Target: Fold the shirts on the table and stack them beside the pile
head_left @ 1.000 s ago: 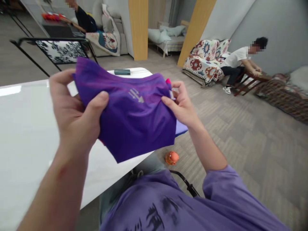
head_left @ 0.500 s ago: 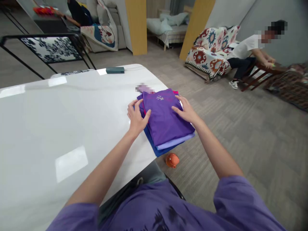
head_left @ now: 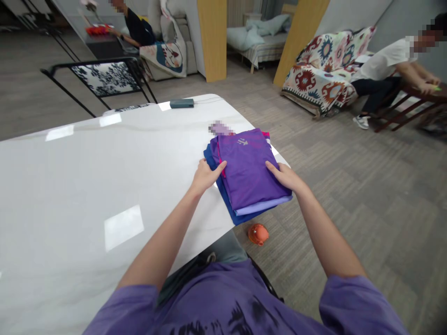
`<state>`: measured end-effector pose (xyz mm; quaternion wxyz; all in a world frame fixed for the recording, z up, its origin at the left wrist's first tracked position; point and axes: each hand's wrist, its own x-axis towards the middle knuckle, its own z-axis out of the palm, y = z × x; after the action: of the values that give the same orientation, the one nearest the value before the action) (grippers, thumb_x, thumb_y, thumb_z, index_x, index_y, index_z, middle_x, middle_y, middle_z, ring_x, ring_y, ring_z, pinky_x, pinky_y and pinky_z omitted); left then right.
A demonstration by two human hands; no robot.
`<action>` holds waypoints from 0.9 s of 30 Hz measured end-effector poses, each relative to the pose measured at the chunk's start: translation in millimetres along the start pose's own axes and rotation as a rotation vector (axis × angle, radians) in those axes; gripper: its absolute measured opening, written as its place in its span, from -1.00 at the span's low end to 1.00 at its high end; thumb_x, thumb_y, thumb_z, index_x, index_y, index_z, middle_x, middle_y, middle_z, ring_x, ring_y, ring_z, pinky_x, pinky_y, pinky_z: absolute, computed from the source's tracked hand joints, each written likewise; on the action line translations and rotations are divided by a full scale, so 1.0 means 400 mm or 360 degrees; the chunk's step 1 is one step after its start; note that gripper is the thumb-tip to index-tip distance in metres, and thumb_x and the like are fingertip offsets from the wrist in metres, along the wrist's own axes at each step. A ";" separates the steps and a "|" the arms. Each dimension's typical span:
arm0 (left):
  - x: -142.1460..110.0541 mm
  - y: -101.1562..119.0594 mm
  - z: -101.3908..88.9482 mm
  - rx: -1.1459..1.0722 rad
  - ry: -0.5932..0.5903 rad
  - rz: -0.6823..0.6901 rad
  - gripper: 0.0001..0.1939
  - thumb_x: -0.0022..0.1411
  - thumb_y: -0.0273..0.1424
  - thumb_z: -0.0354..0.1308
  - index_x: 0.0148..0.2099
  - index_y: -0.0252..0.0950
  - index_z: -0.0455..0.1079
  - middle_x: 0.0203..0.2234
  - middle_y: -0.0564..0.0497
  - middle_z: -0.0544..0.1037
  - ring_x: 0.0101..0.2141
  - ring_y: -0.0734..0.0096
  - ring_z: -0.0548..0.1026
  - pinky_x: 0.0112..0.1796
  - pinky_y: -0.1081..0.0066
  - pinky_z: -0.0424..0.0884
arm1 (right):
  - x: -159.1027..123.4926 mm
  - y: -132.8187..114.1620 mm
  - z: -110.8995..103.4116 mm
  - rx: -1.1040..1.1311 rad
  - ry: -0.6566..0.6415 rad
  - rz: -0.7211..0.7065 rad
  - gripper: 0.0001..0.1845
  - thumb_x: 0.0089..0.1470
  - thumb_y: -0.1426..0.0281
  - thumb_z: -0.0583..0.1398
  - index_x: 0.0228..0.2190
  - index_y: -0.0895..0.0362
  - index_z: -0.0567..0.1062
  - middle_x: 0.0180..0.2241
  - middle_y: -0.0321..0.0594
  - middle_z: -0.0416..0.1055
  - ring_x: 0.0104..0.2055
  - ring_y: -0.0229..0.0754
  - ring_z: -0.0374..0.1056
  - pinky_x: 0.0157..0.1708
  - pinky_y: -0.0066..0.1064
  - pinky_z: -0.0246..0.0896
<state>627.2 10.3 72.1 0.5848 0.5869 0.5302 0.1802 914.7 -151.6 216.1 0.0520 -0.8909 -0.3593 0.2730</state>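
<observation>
A stack of folded clothes lies at the right corner of the white table, with a purple shirt (head_left: 249, 167) on top. Below it show a lilac garment (head_left: 261, 205) and a dark blue garment (head_left: 228, 201), and some pink peeks out at the edges. My left hand (head_left: 206, 177) grips the stack's left side, thumb on top and fingers partly hidden by the cloth. On the opposite side my right hand (head_left: 287, 178) holds the stack, its thumb over the purple shirt and its fingers tucked out of sight beneath.
A small blurred lilac item (head_left: 221, 128) lies just behind the stack. Farther back on the white table (head_left: 157, 163) is a dark green box (head_left: 182, 103). An orange pot-like object (head_left: 258, 234) is below the table corner. Two other people sit across the room.
Both hands have slid nearer to me along the stack's sides. Their fingers, spread before, have closed around its edges. The whole view has shifted a little.
</observation>
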 end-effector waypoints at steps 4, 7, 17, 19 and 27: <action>0.009 0.042 0.026 0.0087 -0.0129 -0.0081 0.00 0.14 0.19 0.56 0.34 -0.34 0.29 0.24 -0.46 0.59 0.29 -0.25 0.58 0.30 -0.04 0.52 | -0.003 -0.029 0.017 0.0149 -0.0176 -0.0025 -0.12 0.23 -0.39 0.28 0.17 0.06 0.70 0.15 0.01 0.69 0.27 0.29 0.59 0.37 0.07 0.44; -0.011 0.070 0.046 0.0149 -0.0155 -0.0070 0.05 0.12 0.07 0.60 0.38 -0.40 0.23 0.34 -0.54 0.49 0.34 -0.32 0.53 0.35 -0.04 0.45 | -0.015 -0.046 0.045 0.0312 -0.0192 -0.0173 -0.18 0.27 -0.28 0.31 0.25 0.05 0.66 0.27 -0.03 0.62 0.36 0.22 0.53 0.48 0.04 0.35; -0.045 0.083 0.049 0.0100 -0.0150 -0.0001 0.01 0.21 -0.11 0.53 0.48 -0.33 0.09 0.48 -0.45 0.23 0.57 -0.20 0.17 0.47 0.08 0.29 | -0.051 -0.068 0.054 0.0338 -0.0076 -0.0159 -0.26 0.25 -0.16 0.36 0.23 0.05 0.65 0.32 -0.02 0.57 0.44 0.23 0.46 0.52 0.08 0.29; -0.043 0.077 0.047 0.0075 -0.0155 -0.0051 0.05 0.20 -0.03 0.53 0.48 -0.31 0.06 0.48 -0.45 0.20 0.53 -0.20 0.23 0.46 0.07 0.32 | -0.042 -0.063 0.042 0.0341 -0.0155 -0.0055 -0.22 0.22 -0.19 0.37 0.23 0.08 0.63 0.27 0.02 0.61 0.36 0.24 0.53 0.45 0.11 0.39; -0.046 0.057 0.039 0.0056 -0.0214 -0.0133 0.09 0.19 0.01 0.55 0.49 -0.28 0.02 0.43 -0.47 0.25 0.47 -0.22 0.33 0.42 -0.02 0.37 | -0.038 -0.049 0.072 0.0231 0.0039 -0.0029 -0.11 0.17 -0.22 0.38 0.32 0.04 0.53 0.41 0.08 0.46 0.49 0.25 0.39 0.55 0.04 0.24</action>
<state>642.6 -7.0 95.6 0.6158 0.5851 0.5168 0.1064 878.7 -150.3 204.0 0.1231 -0.8847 -0.3462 0.2870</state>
